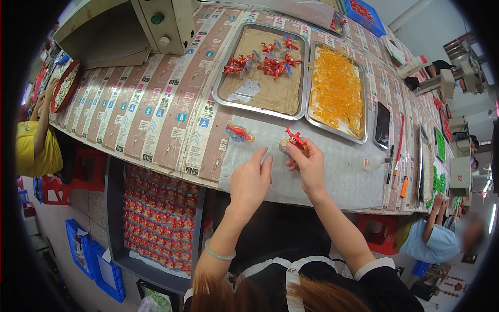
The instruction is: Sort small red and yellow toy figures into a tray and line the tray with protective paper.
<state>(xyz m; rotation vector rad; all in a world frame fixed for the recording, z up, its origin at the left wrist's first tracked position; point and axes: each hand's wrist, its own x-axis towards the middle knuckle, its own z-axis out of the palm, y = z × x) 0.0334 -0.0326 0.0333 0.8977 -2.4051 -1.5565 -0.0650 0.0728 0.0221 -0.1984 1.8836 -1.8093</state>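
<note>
At the lower edge sit the person's own dark top, white collar and reddish hair, with both forearms reaching up to the desk (332, 182); a pale green bracelet (218, 254) circles the left wrist. The left hand (250, 179) hovers over the grey sheet that covers the near part of the desk, fingers loosely spread and pointing away, holding nothing. Just beside it, the right hand (307, 165) pinches a small red toy figure (294, 138) between thumb and fingertips, held just above the desk surface. A second red toy on a clear disc (239, 133) lies on the desk a little to the left of the hands, apart from both.

Below the desk edge on the left, a shelf holds a stack of red packaged toys (158, 218), and blue crates (96, 262) stand on the floor.

To the right of the hands lie a red pen (398, 143), an orange marker (404, 186) and a dark phone (382, 125).

Farther back stand two metal trays side by side. The left tray (223, 78) carries a brown liner and a cluster of red and blue toy figures (265, 61). The right tray (360, 104) is filled with clear orange plastic parts (335, 88). Beyond them, a blue bin (366, 15) holds red pieces.

At the far left a person in a yellow shirt (34, 148) reaches toward a round red dish (66, 85); at the lower right another person in a light blue shirt (434, 242) sits by green parts (440, 183).
</note>
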